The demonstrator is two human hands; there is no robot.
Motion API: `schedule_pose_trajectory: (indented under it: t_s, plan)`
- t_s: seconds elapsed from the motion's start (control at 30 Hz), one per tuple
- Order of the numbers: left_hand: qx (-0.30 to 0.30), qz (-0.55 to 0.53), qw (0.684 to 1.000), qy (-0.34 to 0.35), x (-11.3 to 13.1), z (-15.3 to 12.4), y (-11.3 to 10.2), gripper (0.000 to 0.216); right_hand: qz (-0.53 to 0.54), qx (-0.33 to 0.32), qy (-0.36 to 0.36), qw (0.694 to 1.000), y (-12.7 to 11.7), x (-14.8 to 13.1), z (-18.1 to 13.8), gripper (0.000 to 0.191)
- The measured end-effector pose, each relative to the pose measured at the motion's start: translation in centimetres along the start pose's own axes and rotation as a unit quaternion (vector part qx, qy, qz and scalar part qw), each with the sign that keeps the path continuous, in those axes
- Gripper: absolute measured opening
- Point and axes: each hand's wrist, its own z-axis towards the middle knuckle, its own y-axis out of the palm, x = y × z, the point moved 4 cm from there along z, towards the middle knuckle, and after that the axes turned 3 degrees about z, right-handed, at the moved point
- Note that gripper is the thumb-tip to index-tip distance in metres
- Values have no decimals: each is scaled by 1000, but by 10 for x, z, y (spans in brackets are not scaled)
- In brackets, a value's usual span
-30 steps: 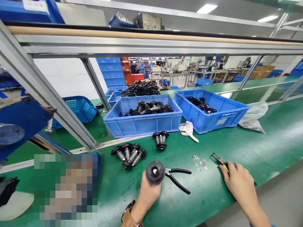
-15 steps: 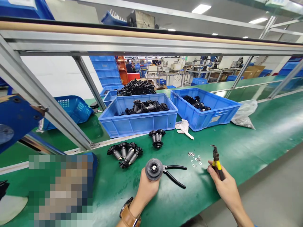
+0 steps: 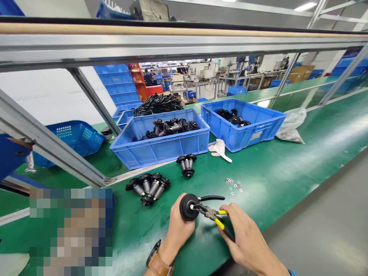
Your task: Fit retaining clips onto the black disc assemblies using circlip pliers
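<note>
My left hand [image 3: 177,226] is closed round a black rotor part [image 3: 189,206], holding it upright with its round disc facing me. My right hand [image 3: 244,238] grips yellow-handled pliers [image 3: 216,217], and their tip touches the centre of the disc. A second pair of pliers with black handles [image 3: 212,198] lies on the green mat just behind the part. A small scatter of metal rings [image 3: 234,184] lies to the right of it.
Several more black rotors lie on the mat [image 3: 148,186], and three stand together [image 3: 186,164]. Behind them stand two blue bins [image 3: 161,147] [image 3: 244,134] with parts, a white glove [image 3: 220,149], a plastic bag [image 3: 291,124] and a blue basket [image 3: 74,136]. Aluminium frame bars [image 3: 48,147] cross the left.
My right hand picked the yellow-handled pliers up from the mat at the right and carried them left, bringing their tip onto the part held by my left hand.
</note>
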Motion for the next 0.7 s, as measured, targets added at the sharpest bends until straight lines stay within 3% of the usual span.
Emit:
schedule_pose_trajectory:
  t_s: [0.7]
  plan:
    - [-33, -6, 999, 15, 4, 1, 2, 23, -23, 5, -9, 1000, 4, 5, 0, 29]
